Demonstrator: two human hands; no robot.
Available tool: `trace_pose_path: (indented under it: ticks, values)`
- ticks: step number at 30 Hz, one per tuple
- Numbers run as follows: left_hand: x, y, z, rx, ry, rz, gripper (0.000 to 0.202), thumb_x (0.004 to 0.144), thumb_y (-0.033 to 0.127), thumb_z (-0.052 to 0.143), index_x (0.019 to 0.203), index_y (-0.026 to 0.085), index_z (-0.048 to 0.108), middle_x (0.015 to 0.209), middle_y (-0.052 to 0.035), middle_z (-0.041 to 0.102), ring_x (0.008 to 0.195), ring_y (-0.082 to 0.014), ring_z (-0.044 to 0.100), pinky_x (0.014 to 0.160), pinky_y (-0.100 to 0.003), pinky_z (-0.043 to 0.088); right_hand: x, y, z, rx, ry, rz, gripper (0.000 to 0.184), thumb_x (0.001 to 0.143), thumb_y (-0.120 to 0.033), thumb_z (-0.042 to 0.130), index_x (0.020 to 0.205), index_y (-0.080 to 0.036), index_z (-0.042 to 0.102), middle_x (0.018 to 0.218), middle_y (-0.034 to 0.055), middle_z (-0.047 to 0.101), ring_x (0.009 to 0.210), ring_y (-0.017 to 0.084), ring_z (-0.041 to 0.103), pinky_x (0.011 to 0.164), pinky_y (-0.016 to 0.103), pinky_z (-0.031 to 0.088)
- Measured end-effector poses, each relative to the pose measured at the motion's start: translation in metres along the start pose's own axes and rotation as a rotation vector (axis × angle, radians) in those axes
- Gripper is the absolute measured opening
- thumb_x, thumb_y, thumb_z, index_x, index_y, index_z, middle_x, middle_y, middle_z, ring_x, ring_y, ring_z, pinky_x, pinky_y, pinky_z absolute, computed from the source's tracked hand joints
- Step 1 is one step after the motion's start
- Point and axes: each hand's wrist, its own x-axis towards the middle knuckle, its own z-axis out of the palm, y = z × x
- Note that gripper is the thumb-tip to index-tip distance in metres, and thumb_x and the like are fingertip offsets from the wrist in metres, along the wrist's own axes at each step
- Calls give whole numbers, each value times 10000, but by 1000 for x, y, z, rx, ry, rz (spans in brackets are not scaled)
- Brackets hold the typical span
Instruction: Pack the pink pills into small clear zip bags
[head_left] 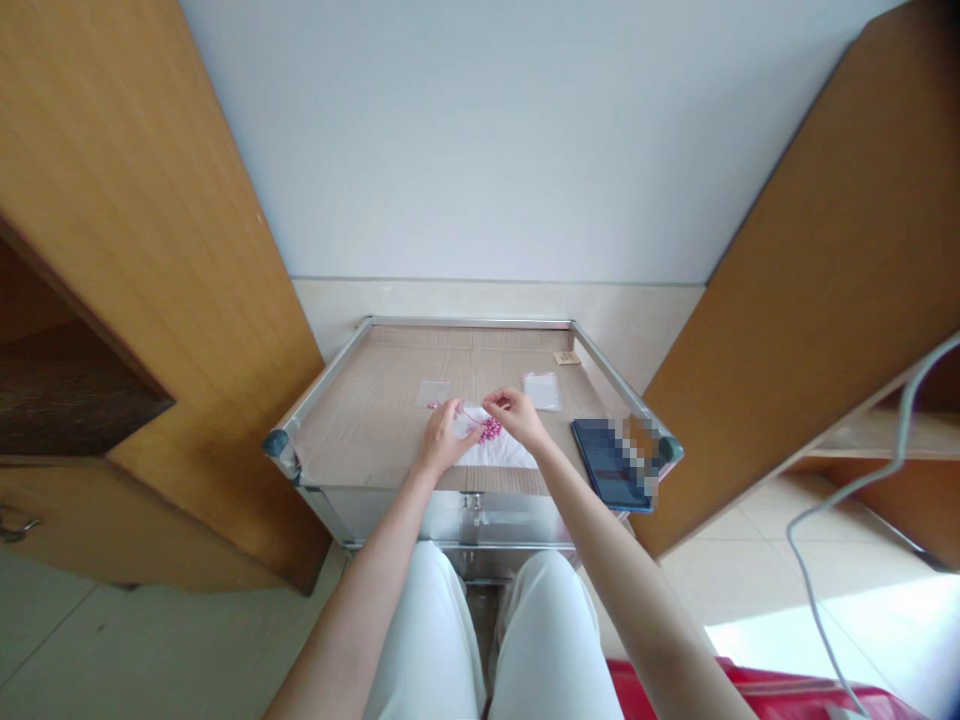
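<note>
Pink beads lie bunched on a white sheet, which looks like cloth or tissue. My left hand is at the left edge of this sheet, its thumb reaching to the beads. A thin pink string runs from its index fingertip toward the beads. My right hand hovers just above and to the right of the beads, thumb and forefinger pinched together. What lies in that pinch is too small to tell. Beyond the left hand is a clear plastic bag, with a few pink bits near its lower edge.
A second clear bag lies behind my right hand. A dark tablet or phone rests at the table's right edge. A small tan card lies at the back. Metal rails frame the cardboard-covered table; wooden cabinets flank it.
</note>
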Motion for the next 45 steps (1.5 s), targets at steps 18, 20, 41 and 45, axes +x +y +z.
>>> trace_pose_path:
  ticks: [18, 20, 41, 45]
  values:
    - [-1, -3, 2, -11, 23, 11, 504, 676, 416, 563, 1081, 166, 396, 979, -86, 542, 900, -189, 515, 794, -325, 420, -13, 20, -6, -197, 36, 45, 135, 706, -192, 478, 721, -138, 601, 726, 51, 609, 632, 119, 527, 611, 226, 399]
    - [-1, -2, 2, -11, 23, 16, 500, 679, 419, 559, 1076, 161, 398, 965, -87, 544, 892, -186, 517, 791, -323, 423, -22, 28, -9, -249, 11, 74, 113, 691, -178, 483, 698, -138, 588, 697, 47, 604, 614, 119, 522, 595, 222, 389]
    - [-1, -1, 1, 8, 33, 26, 487, 680, 420, 558, 1064, 163, 404, 938, -83, 547, 870, -179, 527, 786, -321, 426, -32, 44, -2, -443, -70, 5, 63, 645, -144, 495, 660, -136, 556, 696, 45, 573, 619, 108, 484, 577, 197, 341]
    - [-1, -2, 1, 6, 41, 29, 492, 677, 421, 559, 1068, 167, 402, 937, -82, 547, 865, -182, 528, 782, -324, 428, -33, 43, -2, -421, -56, 43, 61, 642, -170, 506, 650, -134, 555, 669, 43, 580, 594, 109, 487, 553, 200, 338]
